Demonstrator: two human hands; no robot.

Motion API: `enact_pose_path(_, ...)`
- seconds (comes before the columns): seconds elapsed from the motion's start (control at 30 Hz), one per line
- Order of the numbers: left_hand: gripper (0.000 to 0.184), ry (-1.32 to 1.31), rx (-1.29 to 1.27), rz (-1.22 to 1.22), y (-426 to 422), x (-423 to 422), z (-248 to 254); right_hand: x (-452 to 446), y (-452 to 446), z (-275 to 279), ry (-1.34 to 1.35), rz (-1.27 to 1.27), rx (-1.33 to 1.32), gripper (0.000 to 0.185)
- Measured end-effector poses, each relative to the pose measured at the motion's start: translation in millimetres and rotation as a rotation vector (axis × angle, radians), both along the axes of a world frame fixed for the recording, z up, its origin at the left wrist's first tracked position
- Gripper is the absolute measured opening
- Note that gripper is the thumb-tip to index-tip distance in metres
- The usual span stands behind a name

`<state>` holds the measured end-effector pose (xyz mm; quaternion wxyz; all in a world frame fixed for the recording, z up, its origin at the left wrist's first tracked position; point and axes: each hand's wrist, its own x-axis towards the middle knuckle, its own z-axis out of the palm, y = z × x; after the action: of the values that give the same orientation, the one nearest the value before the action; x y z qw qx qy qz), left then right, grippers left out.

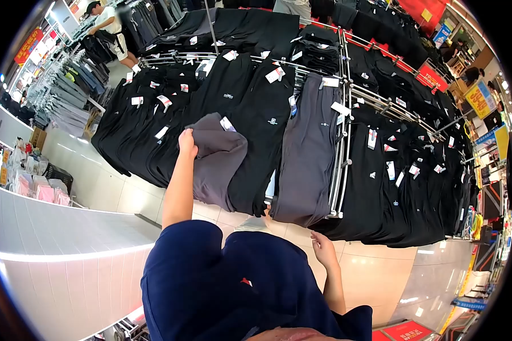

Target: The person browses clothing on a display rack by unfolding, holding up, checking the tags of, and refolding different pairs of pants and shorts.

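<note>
My left hand (188,143) is closed on the upper edge of a pair of dark grey trousers (219,162), which hang folded and bunched with a white tag (227,124) near the top. Black trousers (261,131) with a small white logo hang right beside them. My right hand (323,249) is low in front of the rack, fingers loosely bent and apart, holding nothing. It is nearest the lower end of another pair of grey trousers (307,153), draped flat beside the metal rails. Whether it touches any cloth I cannot tell, but a gap shows.
Metal rails (342,125) run between rows of tagged black trousers (398,182). A white panel (68,267) stands at my left. A person (111,28) handles clothes at the far left, near hanging garments (77,85). Pale tiles (370,273) cover the floor.
</note>
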<state>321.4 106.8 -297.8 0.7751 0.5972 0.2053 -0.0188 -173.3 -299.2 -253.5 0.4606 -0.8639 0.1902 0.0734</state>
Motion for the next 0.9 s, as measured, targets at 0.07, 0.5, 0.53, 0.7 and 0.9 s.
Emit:
enact_pose_path(0.07, 0.031, -0.258, -0.163, -0.119, -5, -38, 49, -5, 11, 3, -0.043, 0.025, -0.008, 0.030)
enact_pose_path(0.5, 0.048, -0.196, -0.522, -0.240, -14, -212, 260, 130, 133, 110, -0.657, 0.065, 0.592, 0.053)
enact_pose_path(0.53, 0.047, -0.203, -0.590, -0.334, -18, -215, 255, 150, 135, 117, -0.755, 0.009, 0.523, 0.054)
enact_pose_path(0.7, 0.025, -0.234, -0.692, -0.475, -44, -234, 255, 194, 132, 170, -0.513, -0.004, 0.453, 0.044)
enact_pose_path(0.9, 0.030, -0.177, -0.712, -0.503, -15, -183, 241, 247, 126, 152, -0.693, -0.061, -0.323, 0.027)
